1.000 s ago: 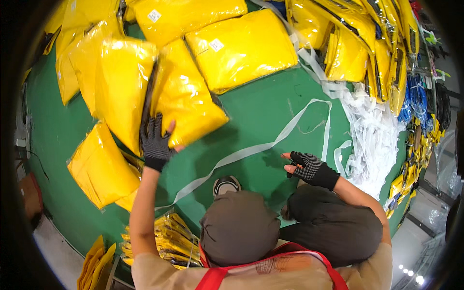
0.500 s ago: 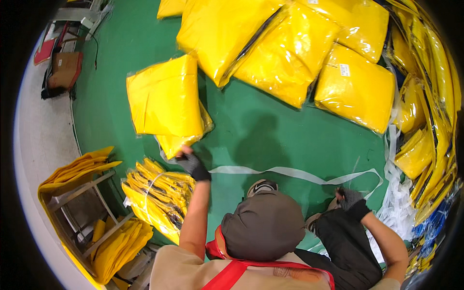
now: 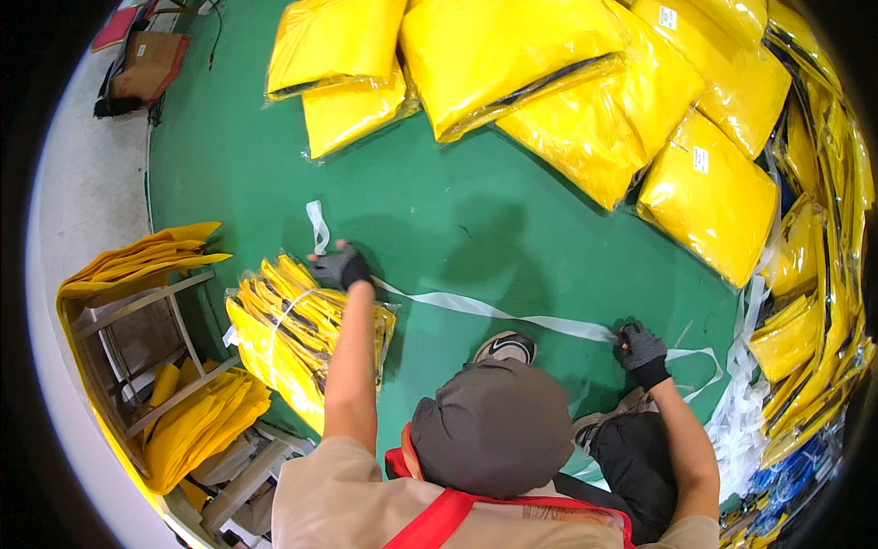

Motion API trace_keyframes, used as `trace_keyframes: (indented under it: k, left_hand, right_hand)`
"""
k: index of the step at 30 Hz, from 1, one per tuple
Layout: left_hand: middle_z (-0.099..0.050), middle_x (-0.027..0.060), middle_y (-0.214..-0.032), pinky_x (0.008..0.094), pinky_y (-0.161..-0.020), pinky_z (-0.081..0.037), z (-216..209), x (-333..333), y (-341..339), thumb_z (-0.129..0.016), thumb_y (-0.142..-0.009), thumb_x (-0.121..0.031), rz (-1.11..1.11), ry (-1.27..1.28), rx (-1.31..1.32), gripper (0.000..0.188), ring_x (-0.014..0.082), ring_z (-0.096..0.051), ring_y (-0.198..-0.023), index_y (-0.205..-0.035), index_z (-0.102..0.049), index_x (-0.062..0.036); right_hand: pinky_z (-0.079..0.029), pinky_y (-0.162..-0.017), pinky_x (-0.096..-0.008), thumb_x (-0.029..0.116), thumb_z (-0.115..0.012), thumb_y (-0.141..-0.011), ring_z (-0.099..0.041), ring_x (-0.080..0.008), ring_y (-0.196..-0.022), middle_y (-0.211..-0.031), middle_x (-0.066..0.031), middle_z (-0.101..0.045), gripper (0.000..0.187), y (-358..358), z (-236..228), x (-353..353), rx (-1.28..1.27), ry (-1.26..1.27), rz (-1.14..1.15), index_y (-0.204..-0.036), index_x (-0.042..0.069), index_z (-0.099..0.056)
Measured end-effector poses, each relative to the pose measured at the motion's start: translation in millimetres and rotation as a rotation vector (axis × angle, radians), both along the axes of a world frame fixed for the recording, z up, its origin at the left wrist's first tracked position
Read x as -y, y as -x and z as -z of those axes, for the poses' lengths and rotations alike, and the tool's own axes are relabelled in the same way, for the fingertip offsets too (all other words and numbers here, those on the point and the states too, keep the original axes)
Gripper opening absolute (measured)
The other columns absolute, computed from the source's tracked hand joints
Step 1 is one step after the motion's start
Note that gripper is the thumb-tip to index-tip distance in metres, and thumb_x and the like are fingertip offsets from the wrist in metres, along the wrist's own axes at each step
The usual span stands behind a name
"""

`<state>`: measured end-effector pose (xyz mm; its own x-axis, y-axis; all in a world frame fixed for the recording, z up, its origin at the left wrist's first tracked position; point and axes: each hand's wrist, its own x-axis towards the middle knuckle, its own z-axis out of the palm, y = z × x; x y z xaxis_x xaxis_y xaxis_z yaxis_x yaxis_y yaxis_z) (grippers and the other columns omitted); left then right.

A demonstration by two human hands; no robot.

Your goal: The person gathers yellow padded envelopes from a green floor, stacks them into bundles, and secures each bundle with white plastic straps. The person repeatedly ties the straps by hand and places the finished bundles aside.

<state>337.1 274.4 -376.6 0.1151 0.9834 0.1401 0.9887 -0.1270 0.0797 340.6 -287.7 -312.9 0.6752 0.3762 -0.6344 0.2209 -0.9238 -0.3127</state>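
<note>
Well, left hand (image 3: 344, 266): in a dark fingerless glove, fingers pinched narrow around a flat white ribbon-like strip (image 3: 494, 311), a short tail of it sticking out beyond the fingertips.
Right hand (image 3: 640, 351): gloved likewise, fingers curled in where the strip meets them; whether they grip it, I cannot tell.
White strip: spans between the two hands, with a further length angling away to the right of the right hand.
Tied bundle: a stack of yellow folded pieces in clear plastic (image 3: 293, 334), just beside the left hand, partly behind that forearm, a thin white band around it.
Yellow flat packs in clear film (image 3: 512, 46): spread on the green floor (image 3: 384, 197), ahead of both hands.
White strip heap (image 3: 736, 423): to the right of the right hand.
Grey metal frame holding yellow folded sheets (image 3: 178, 306): left of the left hand, past the bundle.
</note>
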Motion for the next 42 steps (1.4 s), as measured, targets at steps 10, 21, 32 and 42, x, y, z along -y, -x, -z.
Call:
trace_keyframes:
  k: [10, 21, 32, 42]
  left_hand:
    - [-0.042, 0.0157, -0.128, 0.0373, -0.09, -0.041, -34.7, -307.1, -54.0, -0.066, -0.073, -0.028, 0.423, 0.322, -0.029, 0.071, 0.029, -0.046, -0.111, -0.13, -0.033, -0.0028]
    - [-0.062, 0.0114, -0.098, 0.0291, -0.082, -0.044, -103.7, 201.8, -95.5, -0.059, -0.082, -0.014, 1.466, 1.013, 0.361, 0.026, 0.0198, -0.058, -0.091, -0.105, -0.058, -0.0018]
    - [-0.056, 0.0056, -0.069, 0.03, -0.048, -0.049, -47.9, 426.7, -190.7, -0.07, -0.075, -0.034, 0.476, 1.913, 0.701, 0.035, 0.015, -0.056, -0.052, -0.093, -0.058, -0.0069]
    - [-0.06, 0.0081, -0.088, 0.0359, -0.077, -0.044, -160.0, 375.2, -94.5, -0.06, -0.082, -0.028, 2.177, 1.206, 0.817, 0.023, 0.0207, -0.057, -0.085, -0.087, -0.057, -0.0059]
  right_hand:
    - [-0.048, -0.064, -0.034, 0.035, -0.068, -0.074, -0.06, -0.0265, -0.074, -0.085, -0.0092, -0.061, 0.032, -58.2, -14.5, -10.4, 0.403, -0.531, 0.546, -0.097, 0.013, -0.06]
    - [-0.041, -0.051, -0.0335, 0.056, -0.052, -0.081, -0.05, -0.0214, -0.055, -0.088, -0.0169, -0.062, 0.054, -88.1, 48.4, 75.7, 0.535, -0.586, 1.982, -0.096, 0.004, -0.055]
    - [-0.027, -0.099, -0.0463, 0.048, -0.071, -0.062, -0.038, -0.0368, -0.118, -0.128, -0.02, -0.043, 0.088, -75.7, -26.3, 103.9, 1.077, 0.28, 0.547, -0.13, 0.006, -0.035]
    - [-0.045, -0.08, -0.0311, 0.008, -0.064, -0.075, -0.058, -0.0201, -0.09, -0.097, -0.01, -0.063, 0.028, -93.7, -137.5, 104.0, 1.075, -0.3, 0.907, -0.102, 0.003, -0.059]
